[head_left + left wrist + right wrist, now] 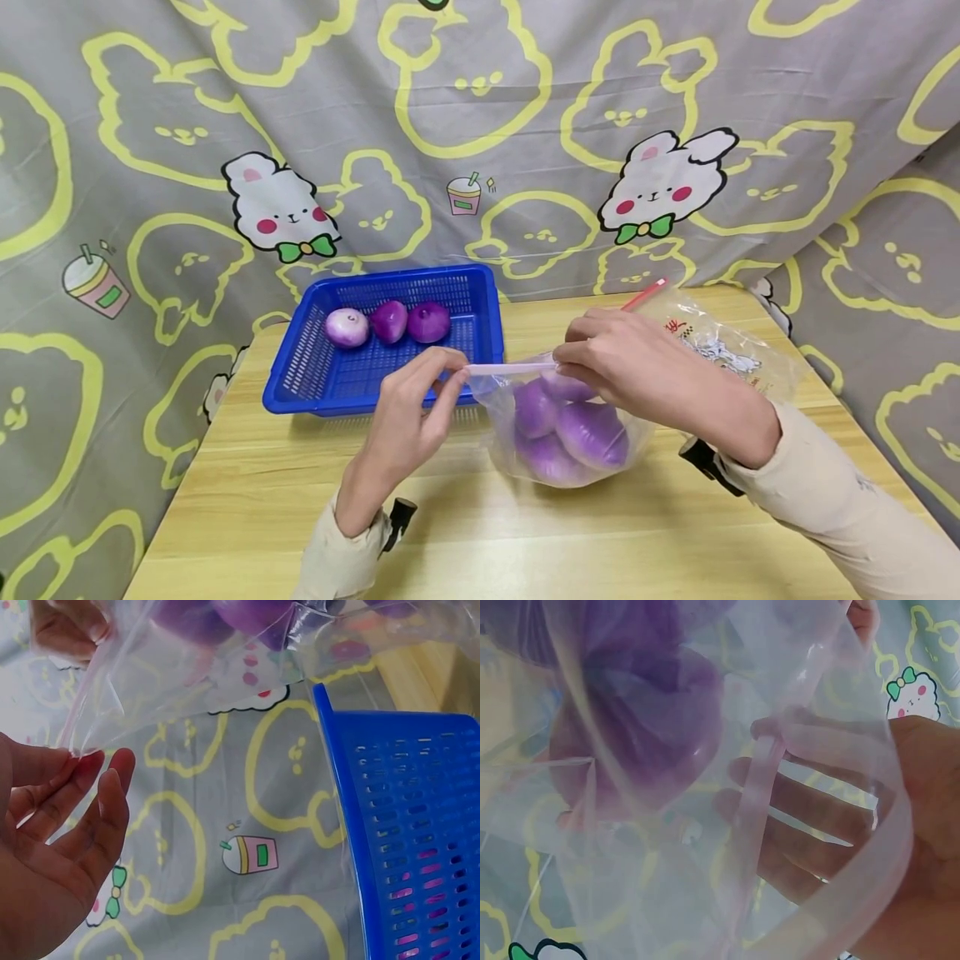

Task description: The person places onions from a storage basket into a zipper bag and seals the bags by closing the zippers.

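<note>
A clear zip bag (495, 425) with a pale pink zip strip (510, 368) holds several purple onions (592, 433). My left hand (412, 408) pinches the strip's left end between thumb and forefinger; its other fingers stand loose in the left wrist view. Further along the strip my right hand (622, 354) pinches the bag's top edge, covering the right part of the strip in the head view. Through the hazy plastic in the right wrist view, that hand's fingers (810, 802) show behind the bag's mouth.
A blue basket (322, 404) at the back left contains a pale onion (347, 328) and two darker purple onions (428, 322). Behind my right hand lies another clear printed bag (738, 354) with a red zip strip (645, 294). A patterned curtain (525, 108) hangs behind the wooden table (247, 500).
</note>
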`<state>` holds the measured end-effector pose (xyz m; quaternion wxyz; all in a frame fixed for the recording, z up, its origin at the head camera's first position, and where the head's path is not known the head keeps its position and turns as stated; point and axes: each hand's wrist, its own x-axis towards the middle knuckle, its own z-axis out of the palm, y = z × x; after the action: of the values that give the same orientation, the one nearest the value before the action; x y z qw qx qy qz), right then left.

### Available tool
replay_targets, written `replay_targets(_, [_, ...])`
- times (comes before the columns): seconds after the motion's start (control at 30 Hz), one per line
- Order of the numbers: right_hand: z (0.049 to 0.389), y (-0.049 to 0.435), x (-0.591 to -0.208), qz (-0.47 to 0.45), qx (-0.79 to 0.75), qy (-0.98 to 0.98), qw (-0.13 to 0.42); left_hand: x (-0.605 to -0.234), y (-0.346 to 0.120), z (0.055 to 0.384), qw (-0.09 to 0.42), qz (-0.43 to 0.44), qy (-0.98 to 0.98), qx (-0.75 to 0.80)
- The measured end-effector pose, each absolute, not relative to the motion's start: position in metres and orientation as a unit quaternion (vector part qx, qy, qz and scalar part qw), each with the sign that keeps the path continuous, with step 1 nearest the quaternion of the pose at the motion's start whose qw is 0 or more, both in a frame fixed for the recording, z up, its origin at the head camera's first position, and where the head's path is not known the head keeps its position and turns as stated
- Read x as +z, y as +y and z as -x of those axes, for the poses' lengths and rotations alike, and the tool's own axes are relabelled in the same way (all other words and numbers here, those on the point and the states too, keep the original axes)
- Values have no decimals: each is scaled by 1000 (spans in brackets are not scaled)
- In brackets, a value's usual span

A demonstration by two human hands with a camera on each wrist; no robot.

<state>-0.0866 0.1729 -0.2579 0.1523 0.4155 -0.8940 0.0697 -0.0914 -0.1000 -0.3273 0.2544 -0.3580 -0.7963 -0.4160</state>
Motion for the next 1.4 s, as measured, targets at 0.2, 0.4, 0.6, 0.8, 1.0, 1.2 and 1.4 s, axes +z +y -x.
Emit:
replay_targets(0.2, [84,178,-258,-409,65,-895,165,-327,-101,92,252,355,-800,-413])
replay_targets(0.4, [82,182,-261,-403,65,-896,175,-327,-104,94,254,348,-802,-414])
replay_targets(0.6, [79,187,-261,-397,66,-896,186,-327,-108,95,264,343,-800,-416])
replay_targets(0.8, [80,194,-262,-390,71,-898,191,-327,-113,99,271,334,-799,-419])
replay_targets(1.0, [83,209,-266,-391,89,-890,217,-327,-121,102,267,319,-806,-421])
replay_targets(1.2, [81,223,-270,-375,105,-895,220,-328,-126,106,265,313,-814,-412])
replay_targets(1.4, [79,232,-272,-363,105,-900,220,-328,-127,107,269,308,-816,-409])
